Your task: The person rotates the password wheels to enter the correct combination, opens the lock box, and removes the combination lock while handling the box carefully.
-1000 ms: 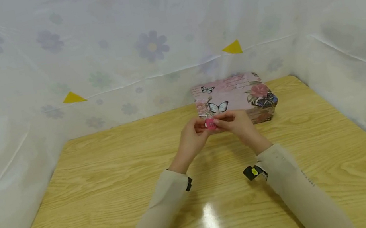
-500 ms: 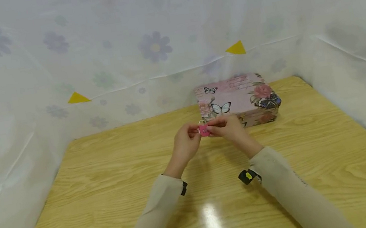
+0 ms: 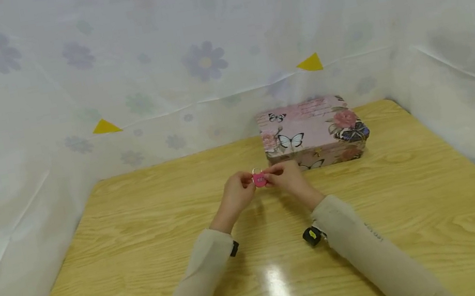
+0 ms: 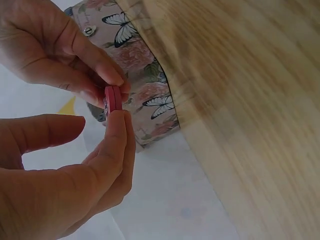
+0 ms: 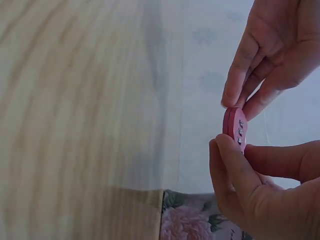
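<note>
A small pink combination padlock [image 3: 259, 180] is held between both hands in front of the box, its metal shackle pointing up. Number dials show on its face in the right wrist view. My right hand [image 3: 287, 179] pinches one side of it between thumb and fingers. The fingers of my left hand [image 3: 236, 192] curl against the other side; in the left wrist view the left thumb [image 4: 60, 131] stands a little off the padlock [image 4: 113, 98]. Whether the shackle is locked cannot be made out. Behind the right hand sits a pink lidded box [image 3: 312, 130] with butterflies and roses, lid down.
The box has a small metal clasp [image 4: 89, 31] on its front. It stands at the back of the wooden table [image 3: 142, 253], close to a white flowered curtain [image 3: 144, 43] with yellow tape pieces [image 3: 310, 62]. Similar sheets hang at left and right.
Both hands have drawn the padlock left and toward the person, away from the box front. More of the box's front and clasp shows now. The head view has shifted slightly.
</note>
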The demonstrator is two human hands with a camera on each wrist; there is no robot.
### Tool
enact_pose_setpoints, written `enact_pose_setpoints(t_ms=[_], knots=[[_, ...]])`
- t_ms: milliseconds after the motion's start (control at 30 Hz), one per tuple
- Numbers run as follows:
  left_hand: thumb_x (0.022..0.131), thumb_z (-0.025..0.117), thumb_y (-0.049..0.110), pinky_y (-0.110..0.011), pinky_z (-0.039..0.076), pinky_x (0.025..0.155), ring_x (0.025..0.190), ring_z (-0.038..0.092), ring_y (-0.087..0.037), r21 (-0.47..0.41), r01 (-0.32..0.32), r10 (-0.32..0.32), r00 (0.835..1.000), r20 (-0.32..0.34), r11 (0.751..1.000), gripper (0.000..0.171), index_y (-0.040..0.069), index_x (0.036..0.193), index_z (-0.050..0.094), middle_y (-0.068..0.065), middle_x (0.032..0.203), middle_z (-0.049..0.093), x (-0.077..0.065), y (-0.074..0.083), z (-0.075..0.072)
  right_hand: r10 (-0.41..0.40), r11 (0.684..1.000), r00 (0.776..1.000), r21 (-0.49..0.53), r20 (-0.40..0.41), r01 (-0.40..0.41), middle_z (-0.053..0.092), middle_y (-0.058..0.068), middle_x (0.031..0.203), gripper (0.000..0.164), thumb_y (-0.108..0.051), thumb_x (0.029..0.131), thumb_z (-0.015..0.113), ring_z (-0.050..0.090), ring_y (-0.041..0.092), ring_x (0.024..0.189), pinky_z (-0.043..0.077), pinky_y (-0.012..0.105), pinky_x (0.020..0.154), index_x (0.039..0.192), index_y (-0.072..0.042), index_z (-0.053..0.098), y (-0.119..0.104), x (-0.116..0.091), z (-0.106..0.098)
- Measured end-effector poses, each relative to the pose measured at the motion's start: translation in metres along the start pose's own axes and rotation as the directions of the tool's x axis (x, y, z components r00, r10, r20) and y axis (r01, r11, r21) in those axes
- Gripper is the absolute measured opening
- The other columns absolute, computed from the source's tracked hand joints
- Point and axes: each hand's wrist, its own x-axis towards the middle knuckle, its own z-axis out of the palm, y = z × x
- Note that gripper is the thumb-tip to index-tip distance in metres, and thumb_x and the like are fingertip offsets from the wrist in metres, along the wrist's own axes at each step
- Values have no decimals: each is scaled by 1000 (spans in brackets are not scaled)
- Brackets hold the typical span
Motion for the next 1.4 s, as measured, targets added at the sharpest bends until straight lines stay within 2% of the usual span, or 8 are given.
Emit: enact_pose_setpoints(t_ms=[200, 400, 533, 700, 800, 1067, 1267, 1400], knots=[[96, 52, 4, -39, 53, 85, 103, 58, -33, -11, 92, -91, 994, 66, 996, 31, -13, 122, 54, -24, 113, 60, 1, -4, 2, 15, 984, 1000, -180, 6, -14, 67, 26, 102, 18, 0, 93, 60, 63, 31, 94, 54, 32, 79, 104, 13, 67, 5, 0, 9], [95, 50, 2, -42, 49, 93, 111, 56, -36, -40, 142, -136, 983, 126, 989, 32, -15, 122, 55, -28, 120, 58, 6, -8, 4, 66, 976, 998, -209, -5, -66, 66, 25, 102, 17, 1, 90, 58, 61, 32, 96, 52, 32, 79, 99, 13, 68, 8, 2, 15], [91, 54, 0, -41, 49, 94, 110, 56, -35, -17, 146, -143, 983, 113, 989, 31, -15, 117, 59, -27, 119, 59, 11, -13, 6, 98, 970, 995, -221, -3, -97, 64, 25, 105, 18, 3, 89, 55, 57, 28, 94, 50, 30, 76, 99, 13, 68, 7, 2, 17], [88, 54, 0, -39, 50, 88, 99, 56, -29, 26, 154, -156, 981, 116, 988, 29, -14, 112, 62, -26, 116, 61, 16, -17, 8, 133, 959, 991, -255, 20, -124, 62, 26, 111, 23, 4, 89, 51, 56, 28, 99, 49, 32, 81, 104, 12, 66, 8, 5, 17], [89, 55, 1, -34, 50, 81, 92, 54, -25, 44, 168, -173, 976, 129, 985, 27, -13, 109, 64, -24, 113, 62, 19, -18, 8, 152, 953, 987, -271, 43, -135, 62, 26, 111, 27, 5, 86, 49, 55, 28, 95, 47, 28, 75, 107, 12, 66, 7, 7, 15], [84, 52, -3, -23, 33, 56, 69, 42, -17, 74, 184, -193, 970, 148, 980, 12, -6, 78, 61, -6, 73, 48, 27, -20, 8, 169, 943, 981, -307, 98, -132, 61, 20, 99, 35, 9, 78, 47, 50, 20, 75, 38, 19, 54, 108, 13, 64, 6, 9, 10], [84, 51, -1, -24, 38, 63, 78, 47, -19, 103, 204, -217, 966, 140, 974, 21, -9, 95, 67, -11, 90, 57, 28, -19, 9, 177, 938, 978, -321, 112, -133, 57, 13, 85, 33, 8, 78, 48, 47, 17, 66, 36, 19, 51, 106, 13, 64, 7, 11, 9], [86, 51, 1, -24, 39, 66, 80, 47, -19, 113, 208, -223, 964, 147, 972, 24, -11, 100, 67, -12, 94, 58, 29, -18, 8, 196, 929, 972, -341, 127, -143, 61, 17, 95, 34, 7, 80, 49, 50, 20, 76, 39, 21, 58, 109, 12, 65, 6, 12, 8]])
